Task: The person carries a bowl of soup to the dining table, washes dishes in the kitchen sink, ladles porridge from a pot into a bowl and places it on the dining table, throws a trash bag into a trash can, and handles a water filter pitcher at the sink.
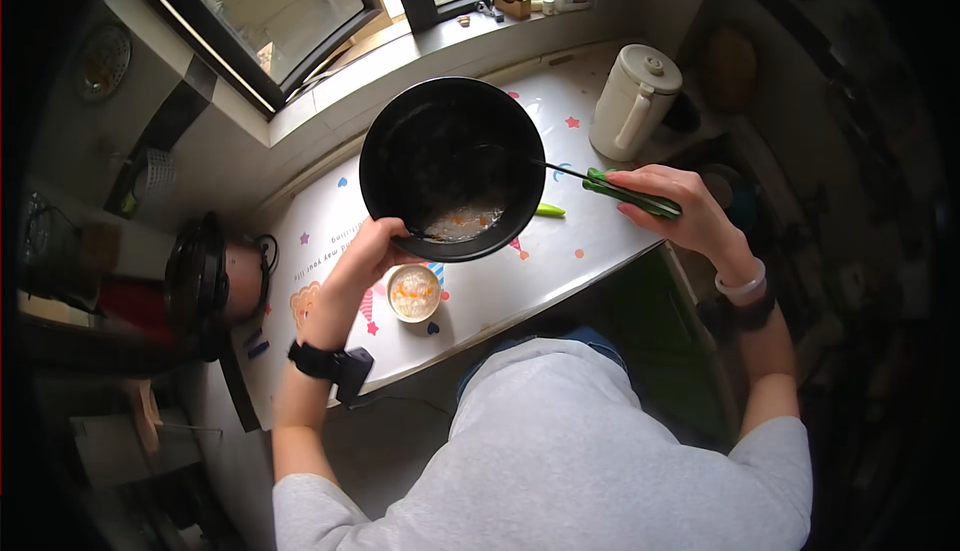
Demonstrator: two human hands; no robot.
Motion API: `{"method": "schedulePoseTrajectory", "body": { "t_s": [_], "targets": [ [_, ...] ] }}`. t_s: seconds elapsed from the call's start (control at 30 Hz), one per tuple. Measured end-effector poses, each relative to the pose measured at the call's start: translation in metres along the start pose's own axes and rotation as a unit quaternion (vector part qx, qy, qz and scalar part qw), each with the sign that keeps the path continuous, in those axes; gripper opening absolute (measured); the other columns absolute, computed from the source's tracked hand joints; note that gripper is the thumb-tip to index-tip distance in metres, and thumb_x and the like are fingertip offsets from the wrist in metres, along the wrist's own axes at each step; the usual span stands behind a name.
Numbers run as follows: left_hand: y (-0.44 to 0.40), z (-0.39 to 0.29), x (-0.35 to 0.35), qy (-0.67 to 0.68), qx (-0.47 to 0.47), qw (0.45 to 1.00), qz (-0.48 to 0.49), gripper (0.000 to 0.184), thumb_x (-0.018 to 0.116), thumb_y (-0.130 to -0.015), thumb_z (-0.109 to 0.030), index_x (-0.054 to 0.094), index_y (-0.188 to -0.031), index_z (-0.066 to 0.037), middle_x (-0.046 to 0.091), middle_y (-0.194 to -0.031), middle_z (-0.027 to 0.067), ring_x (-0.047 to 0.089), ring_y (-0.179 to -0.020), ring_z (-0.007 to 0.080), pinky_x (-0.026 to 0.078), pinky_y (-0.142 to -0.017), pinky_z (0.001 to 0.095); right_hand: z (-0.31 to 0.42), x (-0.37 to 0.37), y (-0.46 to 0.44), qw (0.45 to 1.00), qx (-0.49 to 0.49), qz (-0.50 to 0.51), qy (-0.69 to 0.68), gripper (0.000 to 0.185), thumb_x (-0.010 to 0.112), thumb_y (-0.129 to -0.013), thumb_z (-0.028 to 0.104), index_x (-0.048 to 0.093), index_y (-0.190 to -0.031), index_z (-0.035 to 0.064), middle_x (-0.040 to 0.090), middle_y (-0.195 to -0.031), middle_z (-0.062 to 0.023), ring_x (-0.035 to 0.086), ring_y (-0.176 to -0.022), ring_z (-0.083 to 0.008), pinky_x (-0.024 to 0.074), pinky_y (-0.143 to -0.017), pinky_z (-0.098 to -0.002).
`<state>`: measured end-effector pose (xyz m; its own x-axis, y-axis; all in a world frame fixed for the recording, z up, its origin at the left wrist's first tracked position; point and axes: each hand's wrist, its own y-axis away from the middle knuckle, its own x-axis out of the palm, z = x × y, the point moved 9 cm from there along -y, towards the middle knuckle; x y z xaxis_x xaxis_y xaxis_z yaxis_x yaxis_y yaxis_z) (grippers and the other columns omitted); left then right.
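A deep black pot (440, 136) is tipped toward me above the counter, with whitish, watery food and orange bits (462, 223) pooled at its near side. My left hand (372, 249) is closed on the pot's near-left rim. In my right hand (680, 203) is a green-handled utensil (632, 196), its thin black shaft passing over the pot's right rim. The utensil's head is lost in the dark interior. Just below the pot, near my left hand, a small white bowl (414, 294) holds rice-like food with orange pieces.
The counter has a white patterned cover (330, 213). A cream lidded jug (636, 103) stands at the back right, a pinkish cooker (222, 276) at the left. A bright green object (549, 210) shows beside the pot. Behind is an opened window (275, 26) with items on its sill.
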<state>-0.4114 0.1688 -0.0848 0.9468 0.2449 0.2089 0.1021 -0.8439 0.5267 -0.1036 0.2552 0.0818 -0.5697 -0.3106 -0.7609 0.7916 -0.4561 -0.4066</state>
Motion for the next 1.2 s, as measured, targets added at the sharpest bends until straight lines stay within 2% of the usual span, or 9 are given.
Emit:
{"method": "schedulePoseTrajectory", "body": {
  "t_s": [0.13, 0.23, 0.3, 0.37, 0.47, 0.53, 0.63, 0.83, 1.2],
  "targets": [
    [0.011, -0.015, -0.015, -0.041, -0.047, 0.998, -0.031, 0.018, 0.043, -0.075, 0.002, 0.046, -0.088, 0.014, 0.058, -0.080, 0.0212, 0.066, -0.068, 0.0318, 0.060, -0.062, 0.0366, -0.027, 0.043, -0.006, 0.989, 0.040, 0.052, -0.135, 0.031, 0.067, -0.080, 0.007, 0.061, -0.109, -0.0012, 0.067, -0.082, -0.0103, 0.063, -0.073, -0.0142, 0.0509, -0.065, -0.0270],
    [-0.004, -0.006, -0.043, -0.071, -0.085, 0.992, -0.054, 0.020, 0.042, -0.075, 0.002, 0.045, -0.090, 0.014, 0.058, -0.078, 0.0215, 0.066, -0.070, 0.0343, 0.061, -0.064, 0.0368, -0.063, 0.101, 0.005, 0.905, 0.235, 0.050, -0.352, 0.026, 0.061, -0.086, 0.012, 0.060, -0.107, -0.0028, 0.066, -0.080, -0.0109, 0.064, -0.069, -0.0137, 0.0524, -0.061, -0.0255],
    [-0.007, -0.003, -0.048, -0.066, -0.105, 0.990, -0.064, 0.022, 0.041, -0.076, 0.001, 0.044, -0.093, 0.015, 0.058, -0.083, 0.0231, 0.066, -0.072, 0.0350, 0.061, -0.064, 0.0357, -0.069, 0.129, 0.011, 0.857, 0.284, 0.007, -0.430, 0.024, 0.059, -0.087, 0.013, 0.061, -0.103, -0.0047, 0.065, -0.077, -0.0106, 0.064, -0.064, -0.0138, 0.0531, -0.057, -0.0246],
    [-0.008, -0.001, -0.050, -0.043, -0.108, 0.990, -0.074, 0.025, 0.040, -0.077, 0.001, 0.043, -0.097, 0.016, 0.057, -0.088, 0.0247, 0.066, -0.076, 0.0355, 0.061, -0.065, 0.0347, -0.062, 0.153, 0.013, 0.817, 0.309, -0.041, -0.485, 0.023, 0.058, -0.088, 0.013, 0.061, -0.098, -0.0073, 0.063, -0.071, -0.0120, 0.062, -0.056, -0.0153, 0.0536, -0.052, -0.0241],
    [-0.011, 0.000, -0.046, -0.003, -0.095, 0.993, -0.069, 0.030, 0.039, -0.078, 0.000, 0.039, -0.103, 0.017, 0.053, -0.101, 0.0275, 0.065, -0.082, 0.0359, 0.061, -0.067, 0.0335, -0.050, 0.185, 0.012, 0.761, 0.347, -0.095, -0.541, 0.024, 0.057, -0.087, 0.016, 0.061, -0.095, -0.0073, 0.063, -0.071, -0.0143, 0.064, -0.058, -0.0176, 0.0550, -0.055, -0.0255],
    [-0.007, 0.001, -0.042, 0.001, -0.079, 0.994, -0.072, 0.030, 0.039, -0.078, 0.000, 0.039, -0.104, 0.017, 0.054, -0.101, 0.0270, 0.065, -0.082, 0.0361, 0.061, -0.066, 0.0340, -0.051, 0.207, 0.011, 0.700, 0.393, -0.118, -0.585, 0.026, 0.057, -0.087, 0.017, 0.061, -0.093, -0.0073, 0.064, -0.072, -0.0156, 0.065, -0.058, -0.0190, 0.0557, -0.056, -0.0264],
    [0.001, 0.003, -0.048, 0.005, -0.047, 0.997, -0.067, 0.031, 0.039, -0.078, -0.001, 0.040, -0.105, 0.016, 0.055, -0.097, 0.0264, 0.065, -0.082, 0.0370, 0.061, -0.066, 0.0353, -0.049, 0.216, 0.000, 0.668, 0.391, -0.165, -0.611, 0.028, 0.056, -0.087, 0.019, 0.060, -0.094, -0.0074, 0.064, -0.072, -0.0161, 0.065, -0.059, -0.0205, 0.0562, -0.057, -0.0270],
    [0.011, 0.015, -0.085, 0.052, -0.045, 0.995, -0.077, 0.028, 0.038, -0.078, 0.001, 0.043, -0.101, 0.016, 0.057, -0.093, 0.0253, 0.065, -0.081, 0.0350, 0.060, -0.072, 0.0376, -0.048, 0.206, -0.030, 0.690, 0.374, -0.162, -0.598, 0.028, 0.057, -0.085, 0.020, 0.061, -0.091, -0.0064, 0.065, -0.071, -0.0156, 0.065, -0.057, -0.0199, 0.0560, -0.056, -0.0261],
    [0.032, 0.060, -0.220, 0.147, -0.003, 0.959, -0.244, 0.032, 0.038, -0.079, 0.000, 0.039, -0.104, 0.019, 0.055, -0.098, 0.0308, 0.062, -0.084, 0.0437, 0.060, -0.065, 0.0428, -0.023, 0.162, -0.049, 0.741, 0.351, -0.112, -0.561, 0.031, 0.056, -0.087, 0.022, 0.060, -0.098, -0.0067, 0.065, -0.076, -0.0179, 0.066, -0.060, -0.0208, 0.0563, -0.057, -0.0275]
  ]
}}
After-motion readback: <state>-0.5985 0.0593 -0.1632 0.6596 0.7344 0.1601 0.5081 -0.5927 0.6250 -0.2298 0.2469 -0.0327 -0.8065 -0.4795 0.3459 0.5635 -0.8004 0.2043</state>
